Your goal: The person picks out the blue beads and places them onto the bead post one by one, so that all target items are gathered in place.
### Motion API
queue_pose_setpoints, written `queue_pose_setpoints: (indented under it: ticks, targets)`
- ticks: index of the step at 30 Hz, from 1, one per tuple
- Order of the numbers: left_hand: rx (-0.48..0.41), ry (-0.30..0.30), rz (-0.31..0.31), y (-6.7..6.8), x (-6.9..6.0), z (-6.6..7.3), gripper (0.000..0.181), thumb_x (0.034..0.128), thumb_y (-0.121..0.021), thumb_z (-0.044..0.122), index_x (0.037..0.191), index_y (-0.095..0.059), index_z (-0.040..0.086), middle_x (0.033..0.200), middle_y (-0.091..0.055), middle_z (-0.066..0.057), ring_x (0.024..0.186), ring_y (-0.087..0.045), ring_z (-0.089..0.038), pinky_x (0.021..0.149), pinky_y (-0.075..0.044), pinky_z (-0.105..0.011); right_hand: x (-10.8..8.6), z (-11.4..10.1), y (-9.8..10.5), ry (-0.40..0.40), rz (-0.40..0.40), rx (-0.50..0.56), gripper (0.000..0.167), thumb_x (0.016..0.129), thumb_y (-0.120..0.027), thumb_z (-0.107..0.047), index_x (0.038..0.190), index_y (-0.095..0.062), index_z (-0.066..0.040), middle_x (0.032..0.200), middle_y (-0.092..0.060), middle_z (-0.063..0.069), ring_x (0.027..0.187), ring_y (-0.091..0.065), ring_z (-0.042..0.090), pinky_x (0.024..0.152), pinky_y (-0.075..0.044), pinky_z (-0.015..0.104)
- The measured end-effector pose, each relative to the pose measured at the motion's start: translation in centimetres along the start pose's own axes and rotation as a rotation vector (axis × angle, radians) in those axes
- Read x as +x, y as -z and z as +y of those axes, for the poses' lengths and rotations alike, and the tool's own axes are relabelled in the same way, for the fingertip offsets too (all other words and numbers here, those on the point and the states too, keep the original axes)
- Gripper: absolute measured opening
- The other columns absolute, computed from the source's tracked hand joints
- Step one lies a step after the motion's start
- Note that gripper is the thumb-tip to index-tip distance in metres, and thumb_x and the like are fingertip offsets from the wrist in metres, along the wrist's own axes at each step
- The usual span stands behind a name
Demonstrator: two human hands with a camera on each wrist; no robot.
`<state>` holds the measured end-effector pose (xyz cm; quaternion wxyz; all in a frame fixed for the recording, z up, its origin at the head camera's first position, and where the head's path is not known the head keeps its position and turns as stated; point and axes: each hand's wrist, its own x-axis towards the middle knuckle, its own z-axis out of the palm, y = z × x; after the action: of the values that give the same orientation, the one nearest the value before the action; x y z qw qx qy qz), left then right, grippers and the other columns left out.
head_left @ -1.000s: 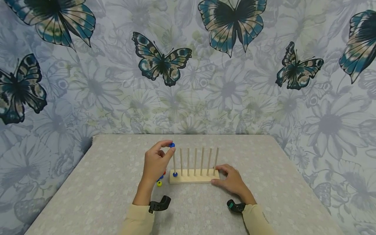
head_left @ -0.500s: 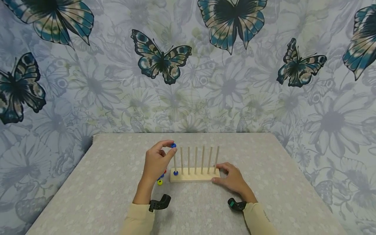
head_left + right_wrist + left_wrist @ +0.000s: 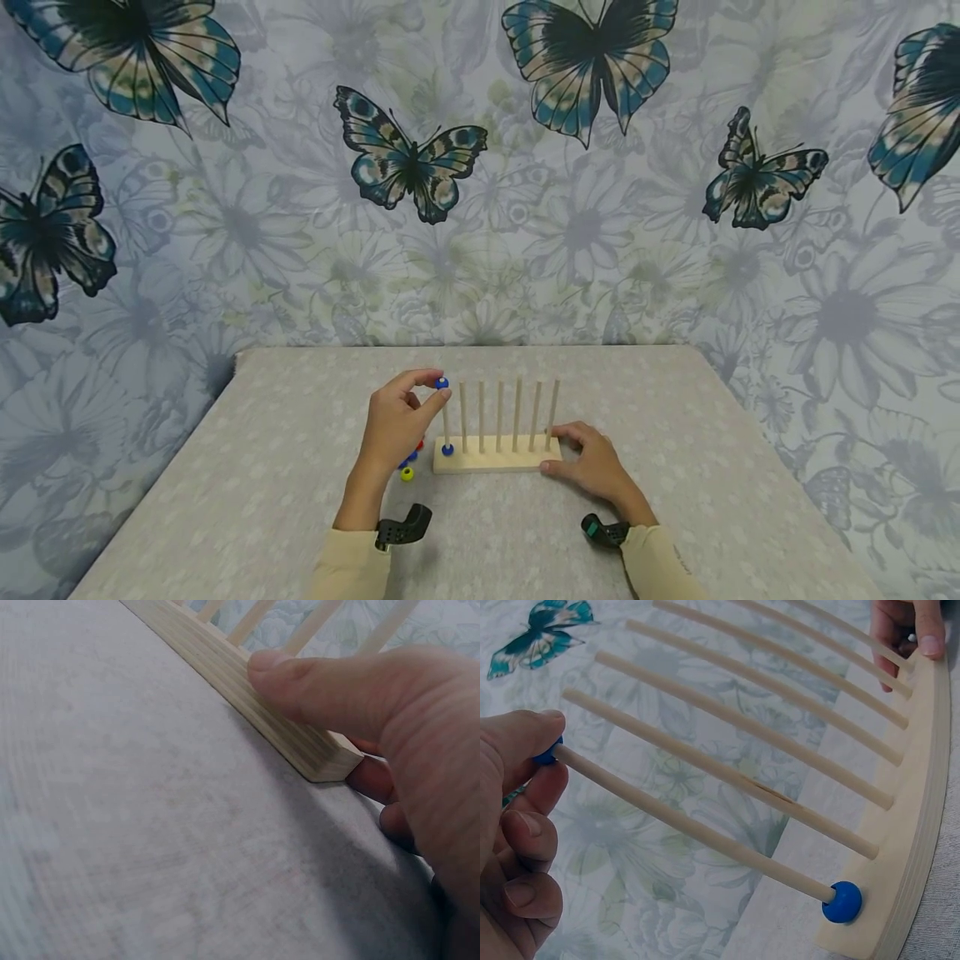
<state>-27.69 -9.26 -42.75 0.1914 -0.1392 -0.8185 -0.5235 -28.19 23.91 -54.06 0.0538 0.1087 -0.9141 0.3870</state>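
My left hand [image 3: 396, 421] pinches a blue bead [image 3: 442, 384] between thumb and index finger, at the top of the leftmost peg. In the left wrist view the peg's tip meets this held bead [image 3: 547, 754], and the other fingers are curled below. A second blue bead [image 3: 842, 902] sits at the foot of the same peg, on the wooden peg board [image 3: 495, 462]. The board carries a row of several upright pegs. My right hand [image 3: 591, 463] grips the board's right end, thumb on the front edge [image 3: 300, 731] and fingers behind.
Left of the board, partly behind my left hand, lie loose beads: a yellow bead [image 3: 407, 474], blue beads [image 3: 412, 456] and a red bead [image 3: 420, 445]. A pale cloth covers the table [image 3: 495, 537]. A butterfly-patterned backdrop [image 3: 480, 275] stands behind its far edge.
The blue bead in my left hand has come slightly down onto the tip of the leftmost peg. My right hand keeps its hold on the board.
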Motion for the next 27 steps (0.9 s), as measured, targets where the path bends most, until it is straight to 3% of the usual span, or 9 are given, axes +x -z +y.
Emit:
queue_pose_setpoints:
  ticks: [14, 27]
  targets:
    - [0.042, -0.020, -0.010, 0.4, -0.2, 0.0, 0.027, 0.0909, -0.072, 0.046, 0.115, -0.071, 0.033, 0.108, -0.069, 0.011, 0.050, -0.048, -0.017, 0.039, -0.041, -0.031, -0.2, -0.2, -0.1, -0.013, -0.003, -0.014, 0.061, 0.071, -0.087, -0.053, 0.123, -0.069, -0.027, 0.112, -0.065, -0.008, 0.097, -0.053, 0.012, 0.087, -0.043, 0.034]
    - [0.028, -0.009, 0.087, 1.9, -0.2, 0.1, 0.022, 0.0923, -0.071, 0.042, 0.112, -0.073, 0.031, 0.103, -0.068, 0.008, 0.051, -0.045, -0.017, 0.043, -0.038, -0.028, -0.2, -0.1, 0.0, -0.019, -0.011, 0.008, 0.061, 0.070, -0.087, -0.054, 0.123, -0.069, -0.028, 0.114, -0.066, -0.008, 0.099, -0.054, 0.012, 0.088, -0.044, 0.035]
